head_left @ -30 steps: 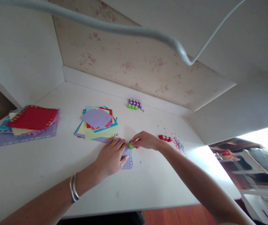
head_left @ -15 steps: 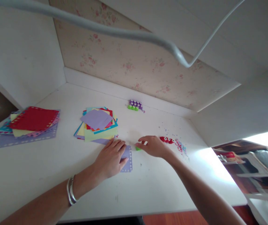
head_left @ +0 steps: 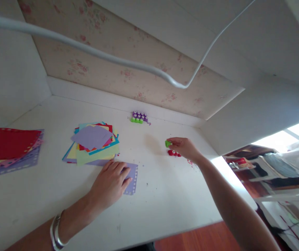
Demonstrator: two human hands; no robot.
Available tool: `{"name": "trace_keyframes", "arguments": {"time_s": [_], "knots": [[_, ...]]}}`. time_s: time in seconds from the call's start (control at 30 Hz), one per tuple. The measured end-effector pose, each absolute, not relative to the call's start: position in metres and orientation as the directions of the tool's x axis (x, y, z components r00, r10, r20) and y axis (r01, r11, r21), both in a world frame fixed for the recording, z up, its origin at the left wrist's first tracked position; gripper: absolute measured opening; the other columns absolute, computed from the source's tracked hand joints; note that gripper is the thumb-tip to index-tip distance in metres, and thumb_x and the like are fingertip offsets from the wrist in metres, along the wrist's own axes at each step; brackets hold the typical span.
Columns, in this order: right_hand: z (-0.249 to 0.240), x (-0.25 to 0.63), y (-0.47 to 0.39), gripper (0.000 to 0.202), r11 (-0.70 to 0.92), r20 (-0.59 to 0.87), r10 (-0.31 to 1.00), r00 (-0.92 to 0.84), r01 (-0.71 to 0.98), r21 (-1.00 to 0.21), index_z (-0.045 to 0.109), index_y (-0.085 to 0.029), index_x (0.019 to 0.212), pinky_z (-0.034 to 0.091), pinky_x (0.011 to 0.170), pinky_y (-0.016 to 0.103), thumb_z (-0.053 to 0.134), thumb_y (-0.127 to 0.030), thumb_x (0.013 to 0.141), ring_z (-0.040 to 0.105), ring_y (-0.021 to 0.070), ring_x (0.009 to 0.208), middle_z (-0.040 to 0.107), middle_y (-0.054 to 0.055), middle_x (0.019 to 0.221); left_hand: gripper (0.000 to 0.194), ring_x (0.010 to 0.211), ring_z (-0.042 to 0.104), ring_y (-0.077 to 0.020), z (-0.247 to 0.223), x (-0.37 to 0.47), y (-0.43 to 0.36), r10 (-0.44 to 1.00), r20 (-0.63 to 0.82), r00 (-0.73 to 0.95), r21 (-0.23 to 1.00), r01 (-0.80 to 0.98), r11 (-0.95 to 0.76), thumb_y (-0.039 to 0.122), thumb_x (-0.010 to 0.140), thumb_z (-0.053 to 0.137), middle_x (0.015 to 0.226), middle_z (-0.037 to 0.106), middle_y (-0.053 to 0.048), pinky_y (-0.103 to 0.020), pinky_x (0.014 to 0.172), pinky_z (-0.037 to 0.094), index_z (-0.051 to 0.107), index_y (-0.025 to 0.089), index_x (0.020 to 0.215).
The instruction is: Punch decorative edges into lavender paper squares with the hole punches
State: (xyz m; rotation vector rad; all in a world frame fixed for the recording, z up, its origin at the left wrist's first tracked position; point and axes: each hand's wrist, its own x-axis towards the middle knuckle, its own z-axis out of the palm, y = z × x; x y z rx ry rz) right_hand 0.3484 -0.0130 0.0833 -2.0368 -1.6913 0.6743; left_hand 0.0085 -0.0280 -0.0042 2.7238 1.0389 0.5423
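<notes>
My left hand [head_left: 111, 181] lies with fingers stretched out on a sheet of purple paper [head_left: 131, 178], whose right edge has a row of punched holes. A small green craft punch [head_left: 168, 143] is pinched between the fingertips of my right hand [head_left: 187, 148], held just above the table. Close below that hand is a row of red craft punches [head_left: 174, 153], partly covered by it. Purple craft punches [head_left: 140, 115] stand in rows near the wall, with several green craft punches [head_left: 137, 120] in front of them.
A stack of coloured paper [head_left: 93, 137] lies beyond my left hand. Punched sheets topped by a red one [head_left: 10, 143] lie far left. Small paper bits [head_left: 191, 162] are scattered at the right. A white cable [head_left: 139, 66] crosses the upper view.
My right hand has lifted the green craft punch off the table by the purple paper and carried it right and away, near the red punches. My left hand stays on the paper; the view has shifted.
</notes>
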Motion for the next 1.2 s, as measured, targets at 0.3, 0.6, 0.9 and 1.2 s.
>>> {"name": "trace_keyframes", "arguments": {"time_s": [0.3,0.6,0.9,1.2], "knots": [[0.075,0.425,0.013,0.027,-0.257,-0.132,0.962,0.239,0.955,-0.146,0.078,-0.028,0.095,0.051,0.079,0.027,0.065,-0.025,0.072,0.071,0.0221,0.088,0.077,-0.001,0.089,0.023,0.109,0.058,-0.0215,-0.010,0.012,-0.027,0.641,0.301,0.706,0.344,0.546,-0.764,0.025,0.094,0.051,0.114,0.066,-0.003,-0.045,0.108,0.030,0.065,0.024,0.112],[0.050,0.451,0.005,0.031,-0.335,-0.187,0.926,0.327,0.942,-0.013,0.079,-0.026,0.095,0.050,0.081,0.027,0.062,-0.019,0.070,0.070,0.0228,0.091,0.077,0.002,0.096,0.026,0.112,0.058,-0.0230,-0.010,0.013,-0.026,0.622,0.316,0.716,0.338,0.528,-0.779,0.022,0.094,0.049,0.117,0.065,-0.005,-0.045,0.109,0.033,0.066,0.022,0.113],[0.056,0.454,0.009,0.043,-0.355,-0.159,0.926,0.342,0.933,-0.063,0.075,-0.023,0.108,0.053,0.075,0.025,0.059,-0.012,0.070,0.072,0.0199,0.082,0.078,0.003,0.091,0.027,0.117,0.058,-0.0226,-0.015,0.014,-0.026,0.626,0.331,0.706,0.356,0.521,-0.776,0.022,0.095,0.048,0.121,0.067,-0.004,-0.045,0.110,0.032,0.067,0.021,0.113],[0.056,0.355,0.074,0.031,-0.152,-0.024,0.988,0.150,0.974,-0.168,0.073,-0.029,0.111,0.050,0.092,0.028,0.051,-0.029,0.089,0.069,0.0186,0.097,0.075,-0.001,0.107,0.033,0.121,0.054,-0.0188,-0.023,0.014,-0.023,0.588,0.324,0.742,0.374,0.470,-0.799,0.011,0.091,0.048,0.128,0.064,0.000,-0.040,0.110,0.033,0.065,0.024,0.117]]}}
